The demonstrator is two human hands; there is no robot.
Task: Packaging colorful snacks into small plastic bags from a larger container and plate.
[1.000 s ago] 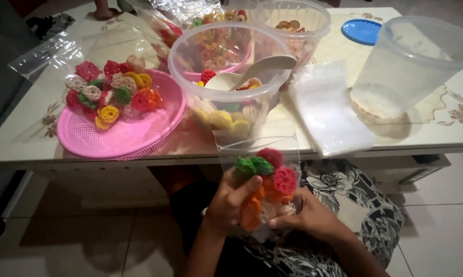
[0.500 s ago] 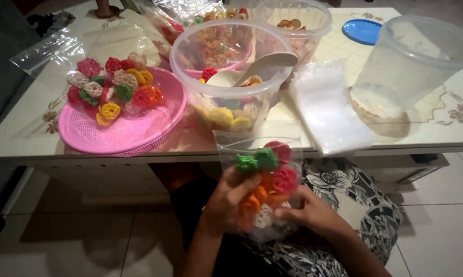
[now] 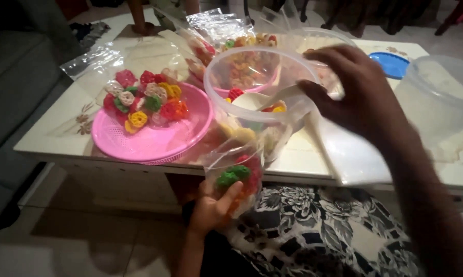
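Bag (image 3: 236,177) of coloured crackers sits gripped in the left hand (image 3: 211,208) just below the table (image 3: 52,138) edge, its mouth up and slack. At one o'clock the right hand (image 3: 362,92) hovers, fingers spread, at the spoon (image 3: 272,97) in the clear bowl (image 3: 226,66). Good practice: hold the mouth wide and close under the bowl. Farther, at eleven o'clock, a pink basket (image 3: 154,141) holds more crackers.
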